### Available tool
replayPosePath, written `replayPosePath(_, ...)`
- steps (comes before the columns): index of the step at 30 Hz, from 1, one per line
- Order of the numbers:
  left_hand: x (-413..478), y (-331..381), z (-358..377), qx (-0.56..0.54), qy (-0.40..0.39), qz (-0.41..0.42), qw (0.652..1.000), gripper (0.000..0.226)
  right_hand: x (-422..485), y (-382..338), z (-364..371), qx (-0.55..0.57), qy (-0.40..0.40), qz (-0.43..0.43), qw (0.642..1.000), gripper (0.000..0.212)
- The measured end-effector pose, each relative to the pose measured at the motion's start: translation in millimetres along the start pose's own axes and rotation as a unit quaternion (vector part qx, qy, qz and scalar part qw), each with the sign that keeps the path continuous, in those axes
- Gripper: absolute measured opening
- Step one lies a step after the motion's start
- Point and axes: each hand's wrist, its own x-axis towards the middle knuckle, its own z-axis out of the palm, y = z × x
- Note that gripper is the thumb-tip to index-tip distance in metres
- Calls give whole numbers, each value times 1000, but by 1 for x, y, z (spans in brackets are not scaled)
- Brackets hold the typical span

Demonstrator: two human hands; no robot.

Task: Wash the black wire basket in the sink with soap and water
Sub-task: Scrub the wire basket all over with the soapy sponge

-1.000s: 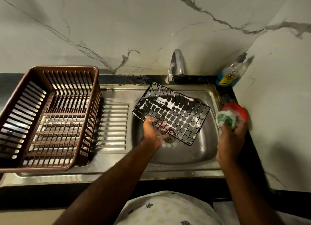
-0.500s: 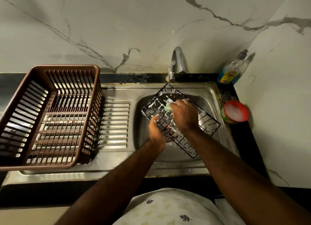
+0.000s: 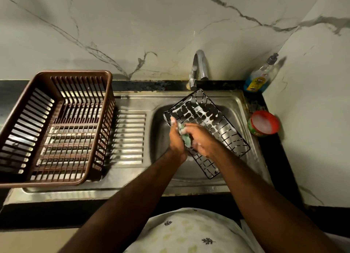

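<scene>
Where the steel runs out leftward, a brown slatted crate point(image 3: 56, 127) sits on the ribbed drainboard point(image 3: 130, 137), well apart from the work; right of it the sink point(image 3: 160, 139) drops away. Left hand point(image 3: 176, 139) at the bowl's left side, thumb up, fingers closed on the near-left rim of the basket point(image 3: 217, 124); a green sponge point(image 3: 184, 136) is wedged just beside it, sudsy. Right hand point(image 3: 201, 141) curled round the sponge, pressing it against the wire; knuckles wet with foam; the two hands are nearly touching.

Basket is black wire, held tilted over the bowl; it stretches away from both grips to the right and back; its far corner is close under the tap point(image 3: 198, 67), its near corner low toward the sink's front edge. White suds cling to the wires in the far half; the near half is mostly bare.

Past the sink's right rim, on the dark counter: a blue soap bottle point(image 3: 259, 76) in the back corner; a red tub point(image 3: 264, 123) of white foam nearer, just beside the rim. Marble wall point(image 3: 151, 29) behind.
</scene>
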Motion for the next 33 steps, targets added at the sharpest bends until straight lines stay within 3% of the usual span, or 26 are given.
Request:
replayPosePath(6,0,4,12,1,62,-26,998,84,-12,-13,-18,-180,-52,-5,982,22)
replayPosePath(10,5,6,8,12,103,-47,994,102,-20,-8,-34,-269,-65,12,961,23)
replayPosePath(12,5,10,9,18,115,-24,993,87,-19,-1,-40,-328,-59,7,943,21)
replayPosePath(14,1,18,9,21,117,-13,993,93,-17,5,-43,-363,-12,-24,931,19)
replayPosePath(17,28,9,-4,53,140,-27,988,95,-16,3,-48,-321,73,-88,940,6)
replayPosePath(25,17,19,13,142,203,-80,966,51,-18,-6,-100,-197,241,-143,939,30)
replayPosePath(28,21,17,18,175,221,-69,957,80,-18,-6,-134,-219,338,-164,901,32)
replayPosePath(33,24,17,25,179,219,-56,958,82,-14,1,-183,-273,505,-160,803,21)
